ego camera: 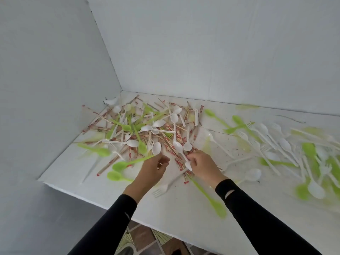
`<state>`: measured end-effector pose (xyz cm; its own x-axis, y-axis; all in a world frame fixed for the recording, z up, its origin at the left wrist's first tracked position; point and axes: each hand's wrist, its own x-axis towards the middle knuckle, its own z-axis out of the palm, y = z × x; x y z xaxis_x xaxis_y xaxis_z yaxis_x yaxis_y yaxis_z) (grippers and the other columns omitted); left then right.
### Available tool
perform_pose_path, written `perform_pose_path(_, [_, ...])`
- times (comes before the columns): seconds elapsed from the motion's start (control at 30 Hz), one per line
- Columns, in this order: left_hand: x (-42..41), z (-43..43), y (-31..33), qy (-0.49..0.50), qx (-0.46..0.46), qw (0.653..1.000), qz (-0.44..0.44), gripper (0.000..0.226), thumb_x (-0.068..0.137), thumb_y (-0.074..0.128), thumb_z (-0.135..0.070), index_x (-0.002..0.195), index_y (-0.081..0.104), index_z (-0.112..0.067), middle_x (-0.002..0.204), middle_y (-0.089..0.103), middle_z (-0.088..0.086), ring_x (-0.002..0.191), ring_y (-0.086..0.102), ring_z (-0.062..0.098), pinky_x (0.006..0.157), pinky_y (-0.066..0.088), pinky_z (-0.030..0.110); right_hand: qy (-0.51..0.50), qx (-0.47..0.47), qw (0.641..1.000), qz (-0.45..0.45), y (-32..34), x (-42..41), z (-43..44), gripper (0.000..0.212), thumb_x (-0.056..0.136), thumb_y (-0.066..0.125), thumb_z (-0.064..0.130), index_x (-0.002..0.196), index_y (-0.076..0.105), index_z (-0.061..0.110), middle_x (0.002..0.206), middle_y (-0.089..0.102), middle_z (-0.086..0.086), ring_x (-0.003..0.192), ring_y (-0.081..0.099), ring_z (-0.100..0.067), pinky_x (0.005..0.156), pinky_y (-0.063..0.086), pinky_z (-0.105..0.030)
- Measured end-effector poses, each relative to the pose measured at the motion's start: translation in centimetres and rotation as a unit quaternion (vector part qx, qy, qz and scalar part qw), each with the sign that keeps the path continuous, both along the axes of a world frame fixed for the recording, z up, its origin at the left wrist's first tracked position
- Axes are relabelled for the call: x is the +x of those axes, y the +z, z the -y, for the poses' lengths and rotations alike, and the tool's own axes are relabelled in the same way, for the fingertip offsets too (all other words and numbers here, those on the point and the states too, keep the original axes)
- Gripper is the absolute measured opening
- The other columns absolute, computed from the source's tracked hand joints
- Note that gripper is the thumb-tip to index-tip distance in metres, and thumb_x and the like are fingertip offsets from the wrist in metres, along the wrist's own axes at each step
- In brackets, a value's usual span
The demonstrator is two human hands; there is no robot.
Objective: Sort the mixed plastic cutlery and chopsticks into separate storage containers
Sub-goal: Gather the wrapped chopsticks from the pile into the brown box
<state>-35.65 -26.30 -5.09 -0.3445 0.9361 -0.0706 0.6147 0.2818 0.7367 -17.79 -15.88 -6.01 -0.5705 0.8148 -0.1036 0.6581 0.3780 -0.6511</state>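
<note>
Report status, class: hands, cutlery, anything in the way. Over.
Right hand pinching white spoon. Left hand curled at pile edge, hold unclear. Mixed pile unsorted, chopsticks tangled through it.

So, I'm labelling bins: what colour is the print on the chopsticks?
Red, on the chopsticks; clearest in the head view.

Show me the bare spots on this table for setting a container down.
Bare: the front-left corner between the lime spoon and the table edge; also the front strip between the long lime spoon and the right-hand scatter. Crowded: the corner heap.
</note>
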Motion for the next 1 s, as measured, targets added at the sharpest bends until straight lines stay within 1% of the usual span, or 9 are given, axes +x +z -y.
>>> perform_pose_path(0.1, [-1.5,-2.4,-1.1,-0.088,-0.007,0.993,-0.073,0.020,0.096,0.055,-0.006,0.110,0.069,-0.012,0.104,0.068,-0.001,0.093,0.064,0.014,0.086,0.050,0.019,-0.018,0.003,1.000,0.016,-0.4,-1.5,-0.5,0.026,0.095,0.048,0.008,0.105,0.071,0.002,0.108,0.062,-0.007,0.098,0.060,-0.025,0.089,0.050,-0.039])
perform_pose_path(0.27, [-2.3,-5.7,-2.7,-0.231,0.026,0.955,-0.183,0.042,0.091,0.046,0.009,0.124,0.064,-0.009,0.127,0.061,0.008,0.122,0.051,0.025,0.104,0.035,0.025,-0.035,0.013,0.999,0.008,-0.8,-2.7,-1.5,0.030,0.095,0.049,0.005,0.116,0.070,0.006,0.111,0.061,-0.009,0.102,0.058,-0.022,0.085,0.044,-0.024])
perform_pose_path(0.33, [-2.5,-6.6,-3.2,-0.277,0.036,0.938,-0.208,0.043,0.093,0.045,0.009,0.129,0.062,-0.007,0.134,0.058,0.010,0.126,0.049,0.030,0.109,0.036,0.033,-0.053,0.016,0.998,0.011,-1.1,-2.7,-2.2,0.030,0.095,0.050,0.009,0.119,0.069,0.008,0.111,0.060,-0.010,0.103,0.058,-0.024,0.087,0.047,-0.028])
perform_pose_path(0.47, [-4.2,-8.1,-4.4,-0.330,0.084,0.901,-0.269,0.034,0.097,0.052,-0.009,0.129,0.063,-0.016,0.127,0.060,0.012,0.116,0.055,0.034,0.094,0.051,0.044,-0.093,0.020,0.994,0.045,-1.8,-2.2,-3.6,0.036,0.093,0.058,0.029,0.126,0.064,0.014,0.119,0.054,-0.006,0.111,0.053,-0.026,0.096,0.046,-0.039])
perform_pose_path(0.53, [-5.1,-8.8,-4.6,-0.336,0.118,0.881,-0.313,0.032,0.096,0.046,-0.023,0.118,0.069,-0.022,0.111,0.064,0.006,0.100,0.060,0.029,0.080,0.055,0.037,-0.103,0.020,0.992,0.068,-2.0,-1.7,-4.0,0.046,0.091,0.061,0.041,0.131,0.059,0.017,0.125,0.049,-0.004,0.116,0.049,-0.023,0.099,0.044,-0.039])
perform_pose_path(0.6, [-5.6,-9.4,-4.7,-0.351,0.138,0.863,-0.337,0.035,0.093,0.041,-0.029,0.106,0.073,-0.023,0.101,0.065,0.001,0.092,0.061,0.026,0.076,0.054,0.033,-0.113,0.025,0.991,0.073,-2.1,-1.4,-4.5,0.054,0.088,0.062,0.050,0.132,0.056,0.020,0.127,0.046,-0.002,0.117,0.047,-0.022,0.099,0.043,-0.040])
perform_pose_path(0.83, [-6.1,-11.3,-4.3,-0.390,0.177,0.826,-0.368,0.032,0.084,0.036,-0.013,0.099,0.065,-0.013,0.105,0.066,0.005,0.097,0.063,0.025,0.084,0.055,0.030,-0.110,0.084,0.979,0.148,-2.0,-2.1,-6.1,0.067,0.081,0.056,0.072,0.132,0.051,0.029,0.128,0.044,0.000,0.116,0.041,-0.023,0.097,0.039,-0.036])
perform_pose_path(0.9, [-6.6,-11.8,-4.2,-0.389,0.182,0.823,-0.372,0.026,0.080,0.047,-0.006,0.100,0.064,-0.012,0.104,0.065,0.006,0.095,0.062,0.026,0.086,0.053,0.030,-0.106,0.079,0.981,0.145,-1.8,-2.3,-6.3,0.070,0.080,0.056,0.072,0.134,0.050,0.029,0.130,0.044,0.000,0.117,0.041,-0.023,0.099,0.037,-0.037])
perform_pose_path(1.0, [-7.2,-12.2,-3.4,-0.400,0.178,0.819,-0.370,0.044,0.063,0.066,0.008,0.102,0.061,-0.011,0.103,0.062,0.007,0.095,0.056,0.023,0.087,0.046,0.029,-0.094,0.060,0.984,0.142,-1.6,-2.1,-6.8,0.071,0.081,0.057,0.072,0.137,0.048,0.029,0.131,0.045,0.002,0.120,0.040,-0.023,0.101,0.035,-0.038])
